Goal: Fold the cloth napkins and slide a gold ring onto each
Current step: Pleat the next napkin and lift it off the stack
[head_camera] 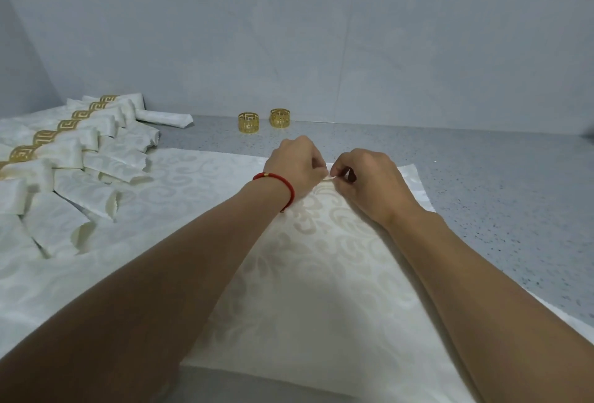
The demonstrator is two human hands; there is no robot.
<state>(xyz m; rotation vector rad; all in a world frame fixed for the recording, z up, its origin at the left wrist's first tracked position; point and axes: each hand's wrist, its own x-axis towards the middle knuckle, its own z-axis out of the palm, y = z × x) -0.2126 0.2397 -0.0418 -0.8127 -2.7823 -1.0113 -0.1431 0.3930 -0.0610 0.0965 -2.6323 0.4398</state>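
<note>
Currently the napkin (321, 274) lies flat under both forearms; left hand (294, 166) and right hand (374, 182) both pinch its far corner, fingers curled. Risk: corners misalign, fold skews. Spare gold rings (248, 122) sit beyond the hands; finished napkins (64, 151) far left.

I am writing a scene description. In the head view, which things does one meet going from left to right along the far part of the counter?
Row of ringed napkins → rolled napkin without ring → left gold ring → right gold ring.

Cream damask napkin (321, 274) flat on counter, two gold rings (248, 122) behind, upright
</note>
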